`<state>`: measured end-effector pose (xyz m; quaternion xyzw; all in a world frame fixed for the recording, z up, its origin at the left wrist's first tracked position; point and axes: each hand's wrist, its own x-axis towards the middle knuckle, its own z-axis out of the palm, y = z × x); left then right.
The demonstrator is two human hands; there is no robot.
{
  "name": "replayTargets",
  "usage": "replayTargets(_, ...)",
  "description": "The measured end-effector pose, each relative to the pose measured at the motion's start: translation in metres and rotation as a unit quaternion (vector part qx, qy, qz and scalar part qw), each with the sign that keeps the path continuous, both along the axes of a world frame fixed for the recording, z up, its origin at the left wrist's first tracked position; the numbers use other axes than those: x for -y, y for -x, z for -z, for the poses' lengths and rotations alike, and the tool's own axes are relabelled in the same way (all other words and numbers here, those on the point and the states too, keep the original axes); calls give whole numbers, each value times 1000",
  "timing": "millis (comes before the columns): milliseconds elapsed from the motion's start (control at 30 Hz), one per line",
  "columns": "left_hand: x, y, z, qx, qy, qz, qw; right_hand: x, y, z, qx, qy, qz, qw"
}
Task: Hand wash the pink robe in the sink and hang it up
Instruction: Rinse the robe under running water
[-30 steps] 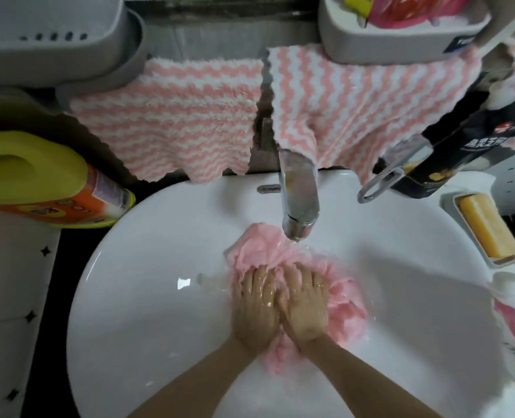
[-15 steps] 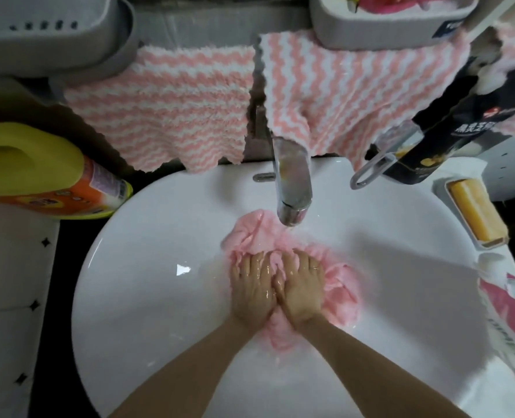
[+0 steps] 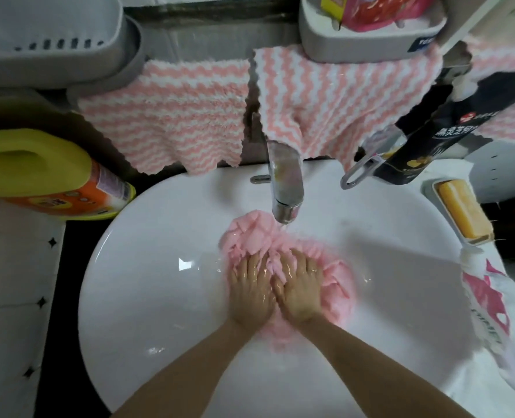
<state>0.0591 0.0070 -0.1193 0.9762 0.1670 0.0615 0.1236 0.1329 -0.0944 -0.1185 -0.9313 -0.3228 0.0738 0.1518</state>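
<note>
Nearest: two bare forearms (image 3: 208,366) are reaching in from the bottom of the frame toward its centre.
Left grip: the left hand (image 3: 251,292) is pressing down on the fabric, wet, touching the other hand; its grip is wide, fingers fairly straight and spread, not closing round anything.
Right grip: the right hand (image 3: 300,289) is pressing down beside it the same way, grip wide, fingertips sinking into the folds.
Task item: the pink robe (image 3: 250,233) is lying bunched in a soaked heap at the centre of the frame, under both hands.
Basin: the sink (image 3: 159,297), white and round, is filling the lower frame; shallow water seems to be pooling around the robe.
Water: the faucet (image 3: 286,188), just above centre, appears to be running a thin stream onto the robe's far edge.
Right edge: a plastic bag (image 3: 491,312), a soap bar (image 3: 464,212) and a dark bottle (image 3: 416,146) are sitting near the rim.
Left edge: a yellow jug (image 3: 39,173) is lying on its side.
Farthest: striped cloths (image 3: 174,116) are hanging across the upper frame below grey baskets (image 3: 48,34).
Progress: judging by this, washing is under way; rinsing, wringing and hanging up are not yet done.
</note>
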Motion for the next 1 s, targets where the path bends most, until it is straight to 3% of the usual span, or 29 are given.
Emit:
replayTargets(100, -18, -29, -3, -45, 54, -36, 997, -20, -25, -2, 35, -20, 49, 998)
replayTargets(167, -33, -55, -22, -109, 151, -62, 981, -37, -46, -18, -34, -39, 102, 993)
replayTargets(200, -35, -60, -29, -102, 152, -74, 980, -41, -51, -23, -75, -56, 122, 988)
replayTargets(267, -32, -55, -33, -51, 107, -66, 991, -37, -46, -31, -129, -119, 139, 975)
replayTargets(333, -20, -32, -30, 12, 81, -23, 996, -22, -26, -29, -89, -122, 106, 983)
replayTargets(500, -8, 5, 5, -29, -10, 15, 999, -8, -2, -4, 2, 55, -1, 999)
replayTargets(600, -25, -21, 5, -50, 11, 18, 999, -27, -27, -7, 13, 42, 43, 998)
replayTargets(667, -39, -43, -11, -80, 50, -2, 996, -42, -48, -26, -65, 49, 80, 993)
replayTargets(767, -46, -53, -35, -19, 79, -34, 996, -40, -53, -40, -152, -62, 141, 976)
replayTargets(833, -37, -34, -34, 23, 27, 1, 999, -23, -34, -41, -122, -135, 123, 976)
replayTargets(933, -27, -7, -17, -13, -5, 54, 998, -2, -3, -21, -65, -36, 14, 997)
replayTargets(1000, -30, -4, -2, -26, -6, 46, 999, -6, -8, -14, -37, -3, 6, 999)
